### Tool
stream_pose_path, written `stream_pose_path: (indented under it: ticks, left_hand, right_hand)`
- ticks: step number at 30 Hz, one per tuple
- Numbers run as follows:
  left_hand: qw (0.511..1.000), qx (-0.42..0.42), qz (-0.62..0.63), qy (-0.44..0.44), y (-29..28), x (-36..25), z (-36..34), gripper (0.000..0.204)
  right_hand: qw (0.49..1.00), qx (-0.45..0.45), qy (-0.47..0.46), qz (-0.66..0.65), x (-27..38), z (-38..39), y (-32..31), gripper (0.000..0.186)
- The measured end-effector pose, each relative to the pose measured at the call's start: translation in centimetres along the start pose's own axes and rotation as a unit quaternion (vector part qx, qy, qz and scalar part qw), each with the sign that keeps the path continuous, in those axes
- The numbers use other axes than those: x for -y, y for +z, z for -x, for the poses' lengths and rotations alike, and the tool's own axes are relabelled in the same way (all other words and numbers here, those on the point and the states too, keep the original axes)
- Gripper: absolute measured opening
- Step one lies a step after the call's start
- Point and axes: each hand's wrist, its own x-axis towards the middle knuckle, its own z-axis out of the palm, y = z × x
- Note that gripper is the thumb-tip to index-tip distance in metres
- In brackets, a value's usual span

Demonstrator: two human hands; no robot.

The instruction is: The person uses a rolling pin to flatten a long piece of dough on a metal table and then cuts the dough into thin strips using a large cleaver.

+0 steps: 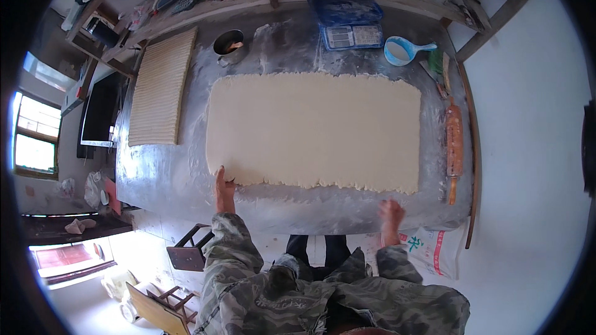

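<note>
A wide rectangular sheet of pale dough [313, 130] lies flat on the grey table, its long edges ragged. At the sheet's near left corner, my left hand [225, 193] touches the edge with a finger stretched out and the thumb apart from it. The rest of that hand's fingers are partly hidden. My right hand [391, 214] is over the table's front edge, just short of the dough's near right side and apart from it. Motion smears its fingers, which look bent; nothing can be made out in them.
On the table [167, 177] are a ridged cream board [162, 90], a metal cup [230, 48], a blue scale [351, 34], a blue dipper [400, 51], a scraper [433, 77] and a wooden rolling pin [454, 142]. A cluttered shelf [273, 3] runs behind. A stool [189, 249] and white sack [434, 251] stand below.
</note>
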Motion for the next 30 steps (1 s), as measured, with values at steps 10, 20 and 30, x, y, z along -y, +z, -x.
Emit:
stream_pose_path:
  ticks: [10, 20, 30]
  left_hand:
    - [0.987, 0.044, 0.101, -0.113, -0.8, 2.2, -2.3, 0.057]
    - [0.988, 0.072, 0.079, -0.114, -1.2, 1.3, -2.3, 0.056]
    - [0.994, 0.011, 0.083, -0.065, 0.3, 1.5, -0.6, 0.051]
  right_hand:
    - [0.868, 0.006, 0.158, -0.471, 0.3, 0.1, 8.5, 0.052]
    - [0.950, 0.070, 0.128, -0.277, 0.1, -1.2, 10.5, 0.055]
    - [0.879, 0.191, 0.072, -0.430, -0.5, 3.2, 20.0, 0.035]
